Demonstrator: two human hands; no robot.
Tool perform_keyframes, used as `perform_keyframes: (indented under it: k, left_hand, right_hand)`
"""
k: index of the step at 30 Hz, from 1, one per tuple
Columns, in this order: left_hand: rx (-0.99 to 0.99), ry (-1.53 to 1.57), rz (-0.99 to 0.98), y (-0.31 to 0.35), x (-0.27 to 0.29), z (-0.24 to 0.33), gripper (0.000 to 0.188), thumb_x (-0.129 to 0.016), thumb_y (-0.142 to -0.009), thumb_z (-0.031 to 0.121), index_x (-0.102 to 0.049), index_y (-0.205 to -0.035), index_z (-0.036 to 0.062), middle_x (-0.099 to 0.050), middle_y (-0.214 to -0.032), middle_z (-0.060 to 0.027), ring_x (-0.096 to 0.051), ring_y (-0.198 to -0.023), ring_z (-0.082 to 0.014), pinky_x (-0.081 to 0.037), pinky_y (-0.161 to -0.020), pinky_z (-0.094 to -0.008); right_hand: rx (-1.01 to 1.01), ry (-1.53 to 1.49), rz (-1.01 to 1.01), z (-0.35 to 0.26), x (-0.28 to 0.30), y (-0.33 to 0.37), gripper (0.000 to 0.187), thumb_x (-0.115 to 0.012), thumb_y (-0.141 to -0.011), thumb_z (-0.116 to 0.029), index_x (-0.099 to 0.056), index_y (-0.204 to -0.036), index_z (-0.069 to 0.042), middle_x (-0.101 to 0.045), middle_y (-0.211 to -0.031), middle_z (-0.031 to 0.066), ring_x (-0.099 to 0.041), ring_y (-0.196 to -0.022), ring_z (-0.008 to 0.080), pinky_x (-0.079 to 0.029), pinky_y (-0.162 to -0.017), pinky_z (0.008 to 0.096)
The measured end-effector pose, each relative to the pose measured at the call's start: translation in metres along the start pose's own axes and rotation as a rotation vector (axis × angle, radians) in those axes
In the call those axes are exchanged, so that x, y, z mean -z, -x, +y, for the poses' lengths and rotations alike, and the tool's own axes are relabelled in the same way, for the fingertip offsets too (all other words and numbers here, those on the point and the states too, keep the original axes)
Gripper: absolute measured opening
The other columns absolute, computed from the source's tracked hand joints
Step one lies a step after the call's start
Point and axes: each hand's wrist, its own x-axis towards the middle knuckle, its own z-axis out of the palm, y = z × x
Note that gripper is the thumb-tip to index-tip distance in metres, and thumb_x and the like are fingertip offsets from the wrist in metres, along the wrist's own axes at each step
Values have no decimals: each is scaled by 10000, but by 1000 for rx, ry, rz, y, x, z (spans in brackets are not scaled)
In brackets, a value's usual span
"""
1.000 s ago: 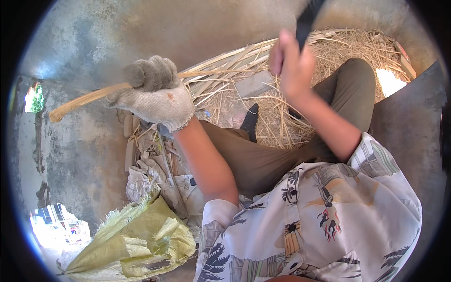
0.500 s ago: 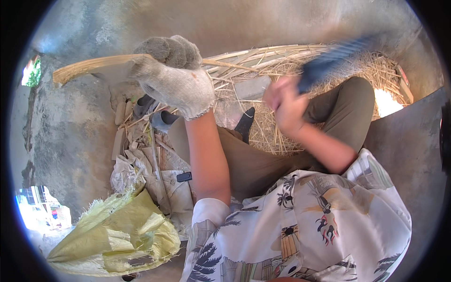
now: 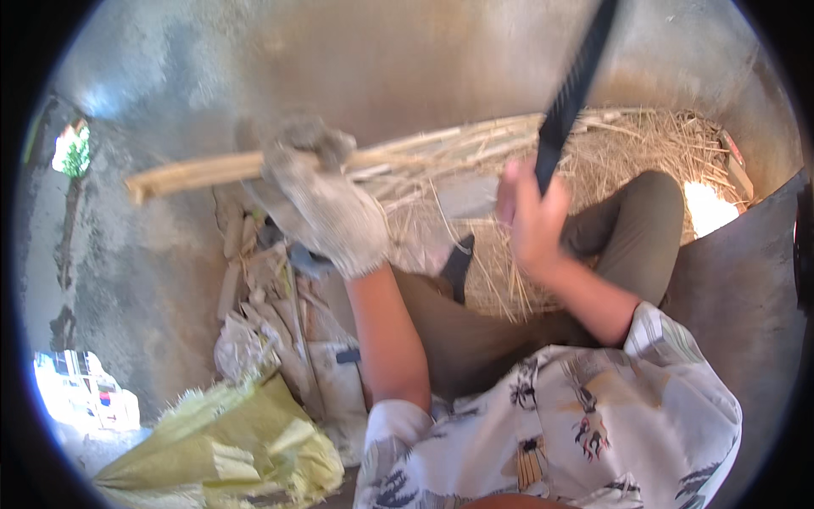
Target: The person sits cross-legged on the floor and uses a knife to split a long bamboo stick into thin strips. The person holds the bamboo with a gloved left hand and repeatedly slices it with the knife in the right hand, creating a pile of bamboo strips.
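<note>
My left hand (image 3: 326, 204), in a pale knitted work glove, is closed round a long strip of split wood (image 3: 199, 172) that looks like bamboo. One end of the strip juts out to the left; the part beyond the glove merges with the pile behind. In my bare right hand (image 3: 538, 220), fingers wrapped round its lower end, is a long dark-bladed knife (image 3: 572, 89). The blade points up and slightly right, apart from the strip, and its tip passes out of the picture. Both hands are above my crossed legs, slightly smeared by motion.
Straw-like shavings and split strips (image 3: 627, 157) lie along the far wall. A grey block (image 3: 469, 197) rests among them. To the left are cloth scraps (image 3: 246, 348), a small dark object (image 3: 348, 356) and a yellow woven sack (image 3: 229, 450). A curved wall (image 3: 161, 280) rises at the left.
The knife has swung from slanting right to nearly upright. My left hand has turned the strip, so it lies straighter and lower. The whole view has shifted somewhat.
</note>
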Motion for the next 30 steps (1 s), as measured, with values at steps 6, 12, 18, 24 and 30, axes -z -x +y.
perform_keyframes:
  k: [6,12,18,24,30]
  left_hand:
    - [6,-95,109,12,-24,12,586,-593,-926,429,-415,-1262,-17,-570,-789,-88,-544,-594,-177,-527,-558,-309]
    - [-117,-201,55,-4,5,-7,615,-489,-966,512,-417,-1274,-16,-576,-857,-116,-606,-667,-216,-568,-619,-341]
    - [26,124,-158,-12,5,-7,597,-512,-950,586,-468,-1209,50,-589,-991,-131,-630,-896,-259,-591,-770,-422]
    - [92,278,-174,-20,10,-17,551,-558,-909,638,-513,-1072,114,-554,-872,-66,-565,-796,-193,-543,-686,-373]
    - [182,546,-561,-22,28,-19,693,-463,-784,860,-377,-665,183,-298,-505,43,-280,-459,-91,-260,-431,-258]
  right_hand:
    - [-302,538,-438,112,26,45,209,-570,-916,-180,-603,-927,26,-599,-678,111,-578,-614,193,-466,-584,346]
    - [-283,517,-547,106,47,18,175,-606,-870,-161,-539,-791,-20,-552,-581,66,-559,-489,133,-426,-466,316]
    - [-608,230,-529,82,42,11,151,-627,-865,-161,-572,-798,-37,-499,-564,-1,-487,-438,111,-381,-417,290]
    - [-744,189,-511,36,31,9,145,-638,-855,-163,-589,-775,-53,-486,-578,-33,-453,-460,62,-367,-419,248]
    - [-307,133,-315,-29,12,-4,278,-690,-910,-224,-565,-725,-59,-462,-595,-63,-434,-533,17,-345,-461,225]
